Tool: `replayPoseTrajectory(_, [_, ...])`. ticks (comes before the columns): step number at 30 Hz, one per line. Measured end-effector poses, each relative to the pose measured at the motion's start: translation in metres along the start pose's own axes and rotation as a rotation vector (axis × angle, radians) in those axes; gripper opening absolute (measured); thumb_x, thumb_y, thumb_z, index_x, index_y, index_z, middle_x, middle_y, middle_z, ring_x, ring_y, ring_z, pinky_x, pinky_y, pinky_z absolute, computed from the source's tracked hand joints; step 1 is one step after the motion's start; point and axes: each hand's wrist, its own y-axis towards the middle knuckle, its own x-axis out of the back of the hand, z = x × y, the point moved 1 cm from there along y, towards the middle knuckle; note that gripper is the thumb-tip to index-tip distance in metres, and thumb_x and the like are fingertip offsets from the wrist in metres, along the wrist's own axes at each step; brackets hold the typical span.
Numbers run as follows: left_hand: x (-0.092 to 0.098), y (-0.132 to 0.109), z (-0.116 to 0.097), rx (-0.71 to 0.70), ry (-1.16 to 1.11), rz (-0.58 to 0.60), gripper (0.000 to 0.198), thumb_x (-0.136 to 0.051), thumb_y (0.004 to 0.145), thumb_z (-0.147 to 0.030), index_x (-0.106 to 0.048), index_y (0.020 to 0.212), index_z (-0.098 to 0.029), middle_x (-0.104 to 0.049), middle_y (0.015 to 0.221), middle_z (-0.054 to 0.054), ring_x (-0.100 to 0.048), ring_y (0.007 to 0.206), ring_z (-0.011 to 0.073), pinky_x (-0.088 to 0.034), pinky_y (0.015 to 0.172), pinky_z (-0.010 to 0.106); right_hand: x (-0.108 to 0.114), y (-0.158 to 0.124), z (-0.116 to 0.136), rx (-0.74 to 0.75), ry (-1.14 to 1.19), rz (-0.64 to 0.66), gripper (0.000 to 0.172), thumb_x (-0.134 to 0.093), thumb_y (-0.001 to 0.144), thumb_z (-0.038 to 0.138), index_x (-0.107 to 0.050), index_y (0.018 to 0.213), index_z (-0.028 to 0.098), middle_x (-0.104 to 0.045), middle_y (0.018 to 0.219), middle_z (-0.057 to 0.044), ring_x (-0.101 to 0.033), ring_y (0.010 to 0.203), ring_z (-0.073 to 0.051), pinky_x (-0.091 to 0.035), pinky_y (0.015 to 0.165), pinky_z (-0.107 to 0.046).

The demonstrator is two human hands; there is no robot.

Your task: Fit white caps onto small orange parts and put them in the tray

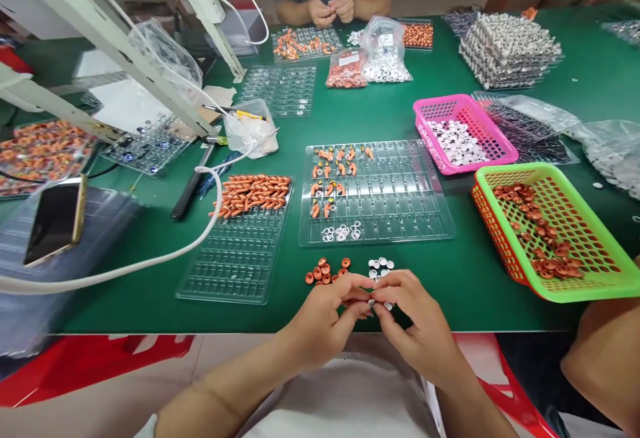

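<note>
My left hand [330,318] and my right hand [417,315] meet above the near edge of the table, both with fingers pinched together. A small white round cap [371,303] shows between the fingertips; what else they grip is hidden by the fingers. Just beyond my left hand lie several loose copper-orange cups [325,269]. Beyond my right hand sits a group of white caps [381,263]. Farther forward, a clear compartment tray [400,205] holds orange curved parts [341,155] on its left side and white rings [342,233] in its front row.
Left stands another clear tray [230,258] with copper-coloured parts, crossed by a white cable [219,198]. A hammer [193,181] and a phone [57,219] lie farther left. Right are a pink basket [503,151] and a green basket [600,251]. A co-worker's hands [333,9] work opposite.
</note>
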Motion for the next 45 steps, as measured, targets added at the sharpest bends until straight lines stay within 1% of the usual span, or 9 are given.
replayPoseTrajectory(4, [0.000, -0.007, 0.004, 0.101, -0.049, -0.061, 0.018, -0.057, 0.091, -0.020, -0.058, 0.108, -0.015, -0.077, 0.092, 0.008, -0.074, 0.083, 0.0183, -0.061, 0.077, 0.030, -0.008, -0.004, 0.000, 0.067, -0.064, 0.022, 0.025, -0.055, 0.089, 0.008, -0.056, 0.106, 0.027, -0.060, 0.100, -0.007, -0.057, 0.096, -0.024, -0.049, 0.081, -0.043])
replayPoseTrajectory(7, [0.003, -0.012, 0.005, 0.081, -0.003, -0.067, 0.018, -0.057, 0.092, -0.020, -0.059, 0.109, -0.016, -0.077, 0.097, 0.009, -0.074, 0.088, 0.0189, -0.060, 0.080, 0.030, -0.010, -0.006, 0.001, 0.114, -0.079, 0.038, 0.029, -0.054, 0.089, 0.007, -0.054, 0.111, 0.026, -0.059, 0.109, -0.009, -0.055, 0.105, -0.026, -0.048, 0.088, -0.047])
replayPoseTrajectory(11, [0.021, -0.012, 0.003, 0.019, 0.233, -0.141, 0.016, -0.053, 0.093, -0.019, -0.065, 0.105, -0.019, -0.076, 0.098, 0.005, -0.072, 0.089, 0.0178, -0.056, 0.085, 0.032, -0.004, -0.008, -0.001, 0.071, 0.053, 0.057, 0.022, -0.050, 0.091, 0.008, -0.053, 0.106, 0.025, -0.056, 0.114, -0.010, -0.051, 0.114, -0.027, -0.045, 0.095, -0.049])
replayPoseTrajectory(16, [0.046, 0.004, 0.002, -0.049, 0.578, -0.272, 0.018, -0.049, 0.095, -0.020, -0.065, 0.104, -0.018, -0.072, 0.100, 0.008, -0.067, 0.091, 0.0206, -0.053, 0.081, 0.034, 0.005, -0.009, -0.005, -0.081, 0.338, -0.061, 0.013, -0.044, 0.096, 0.016, -0.051, 0.090, 0.024, -0.056, 0.102, -0.007, -0.055, 0.102, -0.024, -0.048, 0.086, -0.043])
replayPoseTrajectory(20, [0.042, 0.023, 0.003, -0.063, 0.805, -0.213, 0.014, -0.052, 0.094, -0.020, -0.065, 0.098, -0.015, -0.070, 0.096, 0.010, -0.062, 0.093, 0.0244, -0.051, 0.080, 0.037, 0.004, -0.009, -0.008, -0.119, 0.445, -0.170, 0.013, -0.044, 0.098, 0.019, -0.052, 0.089, 0.024, -0.055, 0.094, -0.006, -0.055, 0.095, -0.022, -0.050, 0.081, -0.039])
replayPoseTrajectory(26, [0.030, 0.038, 0.001, 0.018, 1.096, -0.120, 0.010, -0.062, 0.088, -0.024, -0.067, 0.089, -0.016, -0.069, 0.088, 0.010, -0.063, 0.085, 0.0248, -0.050, 0.071, 0.034, 0.002, -0.011, -0.011, -0.144, 0.420, -0.245, 0.013, -0.046, 0.097, 0.018, -0.054, 0.088, 0.024, -0.056, 0.091, -0.007, -0.057, 0.096, -0.023, -0.050, 0.080, -0.038])
replayPoseTrajectory(33, [0.034, 0.042, 0.001, 0.001, 1.026, -0.135, 0.009, -0.058, 0.085, -0.018, -0.066, 0.083, -0.016, -0.070, 0.085, 0.010, -0.064, 0.084, 0.0254, -0.049, 0.069, 0.034, 0.004, -0.016, -0.017, -0.152, 0.452, -0.245, 0.012, -0.050, 0.096, 0.018, -0.058, 0.090, 0.025, -0.059, 0.093, -0.007, -0.058, 0.095, -0.023, -0.052, 0.077, -0.036])
replayPoseTrajectory(38, [0.028, 0.037, -0.006, -0.057, 0.800, -0.158, 0.007, -0.060, 0.084, -0.019, -0.066, 0.086, -0.019, -0.070, 0.078, 0.004, -0.063, 0.074, 0.0197, -0.047, 0.066, 0.029, 0.008, -0.020, -0.018, -0.214, 0.383, -0.262, 0.011, -0.050, 0.096, 0.018, -0.057, 0.092, 0.025, -0.062, 0.104, -0.008, -0.058, 0.101, -0.023, -0.053, 0.079, -0.037])
replayPoseTrajectory(45, [0.003, 0.036, -0.008, -0.142, 0.607, -0.139, 0.015, -0.061, 0.081, -0.016, -0.069, 0.092, -0.021, -0.072, 0.081, 0.002, -0.063, 0.069, 0.0154, -0.045, 0.061, 0.026, 0.005, -0.008, 0.003, -0.016, 0.133, -0.116, 0.019, -0.050, 0.091, 0.008, -0.051, 0.099, 0.025, -0.065, 0.114, -0.008, -0.059, 0.106, -0.023, -0.049, 0.090, -0.043])
